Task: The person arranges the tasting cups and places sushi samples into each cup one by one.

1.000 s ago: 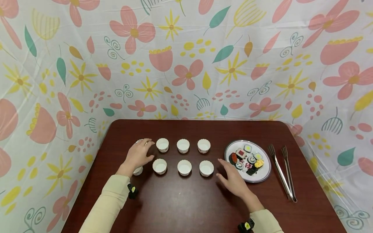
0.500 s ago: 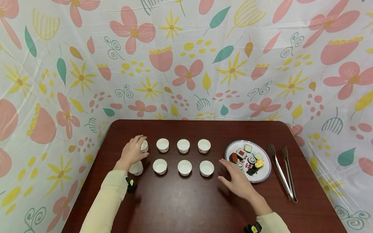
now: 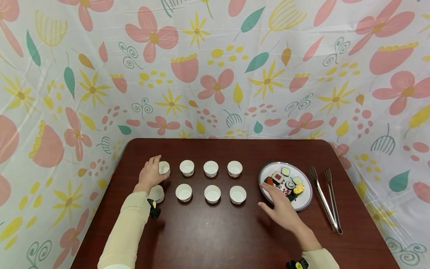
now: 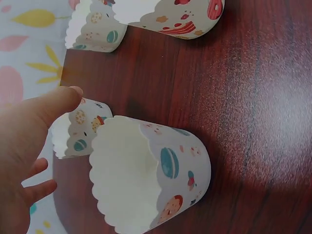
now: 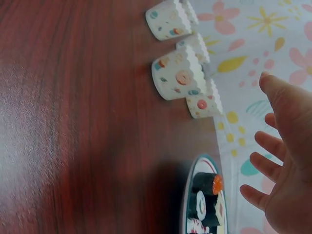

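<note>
Two rows of white scalloped paper baking cups stand on the dark table. My left hand [image 3: 150, 172] is at the back-left cup [image 3: 164, 168], its thumb and fingers apart on either side of it. In the left wrist view the thumb [image 4: 68, 96] is close to that cup's rim [image 4: 80, 129]; I cannot tell whether it touches. Just in front stands the front-left cup [image 3: 156, 194], partly behind the wrist in the head view. My right hand [image 3: 283, 210] hovers with spread fingers over the near-left edge of the plate of sushi [image 3: 308, 200], holding nothing.
Other paper cups, such as the front-right one [image 3: 238, 195], stand between the hands. Metal tongs [image 3: 326, 201] lie right of the plate. A flowered cloth [image 3: 215, 74] hangs behind the table.
My left hand has moved left and slightly back, uncovering more of the two leftmost cups. My right hand has shifted right, over the plate's edge.
</note>
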Tool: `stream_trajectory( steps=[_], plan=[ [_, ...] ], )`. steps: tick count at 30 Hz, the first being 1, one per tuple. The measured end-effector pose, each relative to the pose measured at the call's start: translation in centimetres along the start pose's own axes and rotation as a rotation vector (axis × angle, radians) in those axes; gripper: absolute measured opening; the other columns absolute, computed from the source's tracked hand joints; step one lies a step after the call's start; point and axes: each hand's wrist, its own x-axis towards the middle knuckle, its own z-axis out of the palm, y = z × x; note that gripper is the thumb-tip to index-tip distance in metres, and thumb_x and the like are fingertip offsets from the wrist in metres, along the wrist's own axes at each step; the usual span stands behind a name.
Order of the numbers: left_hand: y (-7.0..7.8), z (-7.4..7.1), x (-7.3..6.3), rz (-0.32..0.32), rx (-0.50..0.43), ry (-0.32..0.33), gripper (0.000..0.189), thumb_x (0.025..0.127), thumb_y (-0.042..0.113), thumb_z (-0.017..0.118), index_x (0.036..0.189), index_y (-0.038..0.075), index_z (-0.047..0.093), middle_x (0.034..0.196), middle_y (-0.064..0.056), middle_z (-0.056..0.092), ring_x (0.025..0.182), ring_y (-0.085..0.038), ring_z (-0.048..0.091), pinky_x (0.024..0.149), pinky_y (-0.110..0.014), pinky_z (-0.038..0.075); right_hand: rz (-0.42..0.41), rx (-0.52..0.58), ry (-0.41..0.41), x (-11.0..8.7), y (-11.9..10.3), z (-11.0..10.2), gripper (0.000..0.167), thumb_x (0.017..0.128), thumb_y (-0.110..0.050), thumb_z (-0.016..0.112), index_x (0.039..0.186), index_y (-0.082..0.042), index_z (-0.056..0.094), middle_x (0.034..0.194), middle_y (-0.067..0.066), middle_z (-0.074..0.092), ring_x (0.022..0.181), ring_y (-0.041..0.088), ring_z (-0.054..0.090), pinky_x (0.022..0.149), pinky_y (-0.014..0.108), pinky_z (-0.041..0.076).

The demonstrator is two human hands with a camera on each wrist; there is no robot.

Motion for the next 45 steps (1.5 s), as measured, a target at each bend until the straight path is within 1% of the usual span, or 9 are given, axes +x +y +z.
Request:
stream_trajectory(
  steps=[3, 9, 13, 23, 30, 34, 37, 42, 45],
  plan=[
    [-0.2, 0.4, 0.2, -0.047, -0.020, 0.004, 0.088, 0.075, 0.032, 0.073, 0.143, 0.004, 0.025, 0.140, -0.023, 0.032, 0.120, -0.042, 0.040, 0.086, -0.057, 0.042, 0.004, -0.005, 0.023, -0.1, 0.4, -0.5, 0.063, 0.078, -0.019, 0.073, 0.134, -0.008, 0.046, 0.132, 0.014, 0.050, 0.121, 0.037, 0.045, 0.096, 0.054, 0.033],
    [-0.4, 1.0, 0.3, -0.100, -0.050, 0.011, 0.087, 0.076, 0.034, 0.072, 0.143, 0.004, 0.025, 0.138, -0.024, 0.034, 0.119, -0.043, 0.040, 0.087, -0.058, 0.041, 0.008, -0.025, 0.070, -0.5, 1.3, -1.6, 0.064, 0.075, -0.015, 0.075, 0.131, -0.002, 0.047, 0.129, 0.018, 0.051, 0.117, 0.037, 0.046, 0.093, 0.052, 0.033],
    [-0.5, 1.3, 0.5, -0.117, -0.055, 0.015, 0.087, 0.076, 0.035, 0.071, 0.142, 0.003, 0.026, 0.137, -0.025, 0.035, 0.119, -0.043, 0.041, 0.086, -0.058, 0.042, 0.042, -0.034, 0.092, -1.0, 2.0, -2.3, 0.064, 0.074, -0.013, 0.075, 0.130, -0.001, 0.047, 0.127, 0.020, 0.051, 0.116, 0.039, 0.046, 0.091, 0.053, 0.034],
    [-0.4, 1.6, 0.6, -0.154, -0.052, 0.011, 0.087, 0.077, 0.036, 0.070, 0.142, 0.000, 0.025, 0.136, -0.025, 0.037, 0.117, -0.043, 0.043, 0.087, -0.058, 0.041, 0.135, -0.052, 0.189, -2.4, 3.6, -3.9, 0.065, 0.073, -0.010, 0.074, 0.132, -0.005, 0.047, 0.127, 0.023, 0.050, 0.113, 0.044, 0.045, 0.086, 0.056, 0.035],
    [-0.6, 1.8, 0.9, -0.176, -0.052, 0.003, 0.086, 0.077, 0.038, 0.069, 0.141, -0.001, 0.027, 0.132, -0.027, 0.040, 0.113, -0.044, 0.046, 0.085, -0.059, 0.042, 0.200, -0.056, 0.259, -3.4, 5.3, -5.0, 0.060, 0.076, -0.008, 0.071, 0.130, 0.001, 0.047, 0.121, 0.028, 0.051, 0.108, 0.047, 0.046, 0.083, 0.056, 0.034],
    [-0.8, 1.8, 0.9, -0.183, -0.059, 0.002, 0.082, 0.078, 0.040, 0.067, 0.139, -0.001, 0.031, 0.131, -0.026, 0.043, 0.111, -0.044, 0.049, 0.084, -0.058, 0.043, 0.243, -0.048, 0.288, -4.0, 6.0, -5.7, 0.056, 0.077, -0.006, 0.069, 0.128, 0.004, 0.047, 0.119, 0.031, 0.051, 0.107, 0.049, 0.045, 0.083, 0.057, 0.032],
    [-0.9, 1.8, 0.7, -0.185, -0.061, 0.011, 0.078, 0.079, 0.041, 0.067, 0.137, 0.000, 0.035, 0.129, -0.025, 0.046, 0.109, -0.043, 0.050, 0.084, -0.057, 0.043, 0.294, -0.052, 0.304, -4.4, 6.2, -6.2, 0.056, 0.079, -0.007, 0.068, 0.129, 0.004, 0.047, 0.119, 0.031, 0.050, 0.107, 0.050, 0.043, 0.084, 0.059, 0.031],
    [-0.9, 1.7, 0.6, -0.185, -0.063, 0.017, 0.075, 0.079, 0.040, 0.067, 0.135, 0.000, 0.038, 0.128, -0.025, 0.047, 0.107, -0.044, 0.052, 0.083, -0.057, 0.043, 0.440, -0.083, 0.307, -4.9, 7.0, -6.8, 0.058, 0.082, -0.015, 0.066, 0.133, 0.000, 0.044, 0.122, 0.032, 0.047, 0.106, 0.053, 0.042, 0.077, 0.065, 0.031],
    [-0.9, 1.8, 0.5, -0.186, -0.071, 0.018, 0.073, 0.079, 0.039, 0.068, 0.134, 0.000, 0.039, 0.127, -0.025, 0.048, 0.106, -0.045, 0.053, 0.083, -0.056, 0.044, 0.531, -0.099, 0.313, -5.2, 7.6, -7.0, 0.062, 0.083, -0.020, 0.066, 0.136, -0.002, 0.041, 0.124, 0.033, 0.045, 0.108, 0.054, 0.040, 0.076, 0.067, 0.030]
  ],
)
